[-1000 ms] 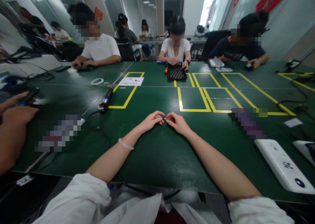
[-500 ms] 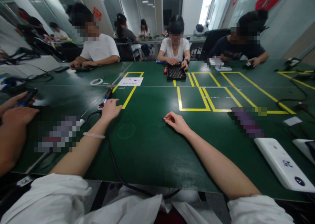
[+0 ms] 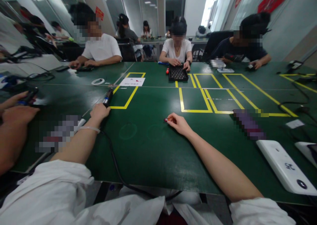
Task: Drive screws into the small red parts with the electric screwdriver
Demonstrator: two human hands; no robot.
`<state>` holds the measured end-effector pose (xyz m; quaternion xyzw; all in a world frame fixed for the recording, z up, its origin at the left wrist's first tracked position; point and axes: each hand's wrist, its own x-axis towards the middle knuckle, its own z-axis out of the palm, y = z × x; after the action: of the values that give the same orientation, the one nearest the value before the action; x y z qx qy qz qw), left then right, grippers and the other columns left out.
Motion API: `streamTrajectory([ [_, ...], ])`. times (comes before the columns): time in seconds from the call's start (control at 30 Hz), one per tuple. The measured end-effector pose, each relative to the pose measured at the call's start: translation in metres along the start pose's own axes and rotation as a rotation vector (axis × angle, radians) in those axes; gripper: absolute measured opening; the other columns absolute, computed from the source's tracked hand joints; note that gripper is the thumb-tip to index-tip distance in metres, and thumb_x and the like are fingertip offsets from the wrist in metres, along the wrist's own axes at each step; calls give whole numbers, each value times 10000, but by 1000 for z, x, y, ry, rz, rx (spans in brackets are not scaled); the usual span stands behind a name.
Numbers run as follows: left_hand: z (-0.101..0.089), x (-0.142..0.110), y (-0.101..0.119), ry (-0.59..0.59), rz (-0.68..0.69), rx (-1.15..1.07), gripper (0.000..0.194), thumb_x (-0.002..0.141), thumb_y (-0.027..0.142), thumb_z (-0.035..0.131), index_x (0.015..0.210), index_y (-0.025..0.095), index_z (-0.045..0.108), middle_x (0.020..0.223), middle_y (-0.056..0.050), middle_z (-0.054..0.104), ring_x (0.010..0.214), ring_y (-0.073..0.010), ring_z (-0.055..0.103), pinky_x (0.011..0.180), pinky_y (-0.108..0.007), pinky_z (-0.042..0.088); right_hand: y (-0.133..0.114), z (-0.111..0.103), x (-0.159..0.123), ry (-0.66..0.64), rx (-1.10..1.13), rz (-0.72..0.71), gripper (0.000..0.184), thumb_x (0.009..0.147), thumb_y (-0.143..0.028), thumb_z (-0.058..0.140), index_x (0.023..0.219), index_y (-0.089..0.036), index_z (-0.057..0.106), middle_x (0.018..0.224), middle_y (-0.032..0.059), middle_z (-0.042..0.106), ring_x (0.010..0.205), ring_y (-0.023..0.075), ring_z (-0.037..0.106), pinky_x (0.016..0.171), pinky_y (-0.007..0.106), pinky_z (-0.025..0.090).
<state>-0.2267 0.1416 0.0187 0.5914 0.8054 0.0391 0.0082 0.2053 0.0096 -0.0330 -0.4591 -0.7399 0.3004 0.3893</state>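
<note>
On the counter (image 3: 158, 162), the right hand (image 3: 177, 122) pinches a small red piece (image 3: 165, 120) narrowly. The left hand (image 3: 99, 112), far nearer the dark cylindrical tool (image 3: 108, 97), meets its near end, though whether those fingers grip is unclear; its long axis points away, slightly rightward, beside yellow tape (image 3: 119, 108).
</note>
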Motion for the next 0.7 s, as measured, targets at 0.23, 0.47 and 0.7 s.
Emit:
streamTrajectory([
  [0.23, 0, -17, 12, 39, 33, 15, 561, 893, 472, 447, 1191, -2, 430, 1253, -252, 502, 1115, -372, 499, 845, -481, 448, -1, 0, 1, -9, 8, 7, 177, 873, -320, 566, 986, -185, 588, 799, 15, 654, 637, 123, 551, 606, 234, 406],
  [0.47, 8, -61, 47, 126, 141, 25, 575, 842, 534, 440, 1198, 86, 503, 1195, -246, 531, 1073, -388, 535, 810, -464, 469, -2, 0, 0, -6, 13, 11, 179, 876, -330, 559, 975, -184, 589, 802, 21, 657, 643, 128, 555, 608, 239, 412],
  [0.7, 14, -114, 87, 115, 363, 30, 598, 842, 538, 459, 1286, 137, 446, 1166, -197, 524, 1050, -353, 537, 796, -429, 474, 0, 1, 1, -7, 10, 13, 185, 874, -330, 563, 985, -184, 586, 805, 20, 655, 645, 129, 553, 610, 239, 410],
])
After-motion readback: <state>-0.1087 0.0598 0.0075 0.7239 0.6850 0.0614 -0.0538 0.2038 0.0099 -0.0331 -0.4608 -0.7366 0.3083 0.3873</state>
